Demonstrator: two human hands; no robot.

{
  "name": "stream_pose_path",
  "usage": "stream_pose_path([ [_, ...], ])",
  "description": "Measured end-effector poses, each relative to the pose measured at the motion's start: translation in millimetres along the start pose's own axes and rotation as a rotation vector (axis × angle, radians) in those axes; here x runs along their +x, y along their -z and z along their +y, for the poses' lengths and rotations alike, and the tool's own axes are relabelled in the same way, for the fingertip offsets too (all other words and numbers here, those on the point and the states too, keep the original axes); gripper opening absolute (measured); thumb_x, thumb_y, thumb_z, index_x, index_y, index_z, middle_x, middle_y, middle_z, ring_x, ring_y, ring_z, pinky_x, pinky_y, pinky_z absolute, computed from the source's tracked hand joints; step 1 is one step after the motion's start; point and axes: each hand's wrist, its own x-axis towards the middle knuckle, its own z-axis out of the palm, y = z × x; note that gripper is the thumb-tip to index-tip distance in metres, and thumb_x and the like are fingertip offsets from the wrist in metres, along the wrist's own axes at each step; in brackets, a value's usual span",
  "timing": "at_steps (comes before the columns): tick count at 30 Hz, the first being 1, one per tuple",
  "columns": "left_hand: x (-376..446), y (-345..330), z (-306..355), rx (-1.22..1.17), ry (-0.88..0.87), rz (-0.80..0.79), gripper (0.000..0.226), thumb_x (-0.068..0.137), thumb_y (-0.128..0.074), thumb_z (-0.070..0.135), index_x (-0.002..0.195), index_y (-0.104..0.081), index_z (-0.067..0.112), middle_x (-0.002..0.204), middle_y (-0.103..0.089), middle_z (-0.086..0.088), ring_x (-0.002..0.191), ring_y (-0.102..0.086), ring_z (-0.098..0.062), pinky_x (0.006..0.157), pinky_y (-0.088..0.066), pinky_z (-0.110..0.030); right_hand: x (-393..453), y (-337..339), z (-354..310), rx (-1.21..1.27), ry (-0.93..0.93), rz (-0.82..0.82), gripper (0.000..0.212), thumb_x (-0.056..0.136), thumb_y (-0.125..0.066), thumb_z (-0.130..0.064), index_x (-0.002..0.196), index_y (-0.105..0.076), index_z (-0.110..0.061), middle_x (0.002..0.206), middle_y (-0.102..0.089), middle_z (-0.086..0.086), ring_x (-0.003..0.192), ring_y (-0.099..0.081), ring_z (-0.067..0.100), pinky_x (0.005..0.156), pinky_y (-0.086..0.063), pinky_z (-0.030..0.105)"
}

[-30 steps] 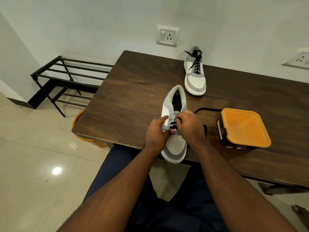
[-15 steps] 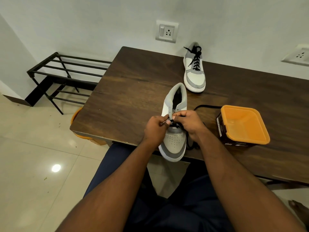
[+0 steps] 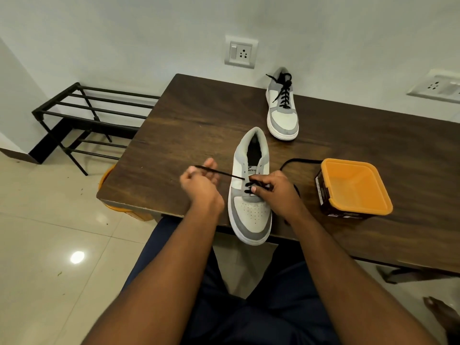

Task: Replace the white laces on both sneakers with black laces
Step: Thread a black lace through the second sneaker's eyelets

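Threading the near sneaker (image 3: 251,210): our left hand (image 3: 199,185) pinches the black lace (image 3: 219,173) taut; right hand (image 3: 271,188) grips the crossing. Next eyelet awaits.

A dark brown wooden table (image 3: 199,125) bears a grey-and-white sneaker (image 3: 252,210) at its near edge, toe overhanging. A second grey-and-white sneaker with black laces (image 3: 282,115) stands near the far edge. A dark tub with orange rim (image 3: 354,188) sits right, a loose black lace (image 3: 298,161) beside it.

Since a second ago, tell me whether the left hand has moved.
Yes. The left hand has pulled away to the left of the near sneaker, drawing the black lace out over the table.
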Motion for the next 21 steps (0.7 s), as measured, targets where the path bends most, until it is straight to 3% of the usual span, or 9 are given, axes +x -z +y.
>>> stream_pose_path([
  [2, 19, -6, 38, -0.319, 0.065, 0.07, 0.034, 0.108, -0.024, 0.028, 0.098, -0.049, 0.008, 0.079, -0.057, -0.007, 0.064, -0.059, -0.016, 0.059, -0.053, -0.028, -4, 2, 2, -0.16, 0.042, 0.059, 0.036, 0.086, -0.068, -0.037, 0.122, -0.065, -0.037, 0.099, -0.053, -0.008, 0.096, -0.054, 0.013, 0.087, -0.05, 0.038],
  [4, 23, -9, 60, -0.278, -0.073, 0.112, 0.024, 0.105, -0.033, 0.029, 0.094, -0.046, 0.012, 0.073, -0.045, -0.002, 0.056, -0.044, -0.012, 0.051, -0.044, -0.025, -9, 4, 0, -0.327, 0.111, 0.113, 0.038, 0.087, -0.066, -0.042, 0.124, -0.062, -0.038, 0.098, -0.052, -0.009, 0.095, -0.052, 0.014, 0.084, -0.049, 0.04],
  [6, 14, -10, 60, 0.261, -0.486, 0.006, 0.017, 0.099, -0.052, 0.034, 0.092, -0.053, 0.018, 0.077, -0.051, 0.001, 0.064, -0.047, -0.01, 0.058, -0.042, -0.024, -12, 5, -2, -0.425, 0.163, 0.142, 0.04, 0.087, -0.064, -0.043, 0.127, -0.061, -0.035, 0.099, -0.054, -0.007, 0.094, -0.053, 0.014, 0.082, -0.049, 0.04],
  [8, 1, -7, 36, 0.986, -0.771, -0.322, 0.017, 0.093, -0.062, 0.039, 0.088, -0.059, 0.023, 0.085, -0.057, 0.005, 0.073, -0.054, -0.007, 0.066, -0.046, -0.024, -12, 6, -4, -0.442, 0.209, 0.159, 0.042, 0.089, -0.062, -0.039, 0.13, -0.059, -0.03, 0.101, -0.059, -0.005, 0.094, -0.057, 0.016, 0.08, -0.051, 0.04],
  [10, -8, -2, 12, 1.475, -0.681, -0.52, 0.02, 0.093, -0.061, 0.042, 0.1, -0.064, 0.024, 0.101, -0.058, 0.005, 0.086, -0.06, -0.01, 0.077, -0.05, -0.032, -12, 7, -5, -0.51, 0.258, 0.156, 0.039, 0.092, -0.055, -0.03, 0.131, -0.058, -0.028, 0.104, -0.062, -0.002, 0.095, -0.059, 0.02, 0.079, -0.051, 0.041],
  [11, -11, 0, 6, 1.576, -0.62, -0.544, 0.022, 0.094, -0.06, 0.042, 0.104, -0.064, 0.024, 0.105, -0.059, 0.004, 0.091, -0.061, -0.013, 0.08, -0.05, -0.034, -11, 8, -5, -0.561, 0.269, 0.137, 0.04, 0.094, -0.051, -0.026, 0.133, -0.056, -0.03, 0.106, -0.061, -0.001, 0.096, -0.059, 0.021, 0.079, -0.051, 0.042],
  [17, -7, 6, -4, 1.446, -0.459, -0.518, 0.008, 0.092, -0.065, 0.028, 0.086, -0.062, 0.025, 0.086, -0.067, 0.005, 0.084, -0.064, -0.016, 0.076, -0.052, -0.032, -5, 23, -14, -0.681, 0.188, -0.028, 0.044, 0.099, -0.038, -0.023, 0.14, -0.045, -0.038, 0.121, -0.057, -0.001, 0.113, -0.052, 0.022, 0.093, -0.044, 0.043],
  [21, 22, 20, 34, 1.105, -0.466, 0.07, 0.013, 0.095, -0.059, 0.016, 0.106, -0.066, 0.014, 0.114, -0.064, -0.009, 0.103, -0.061, -0.024, 0.084, -0.046, -0.032, -5, 28, -12, -0.602, 0.179, -0.01, 0.041, 0.098, -0.041, -0.02, 0.136, -0.052, -0.032, 0.124, -0.063, -0.002, 0.114, -0.055, 0.022, 0.097, -0.045, 0.044],
])
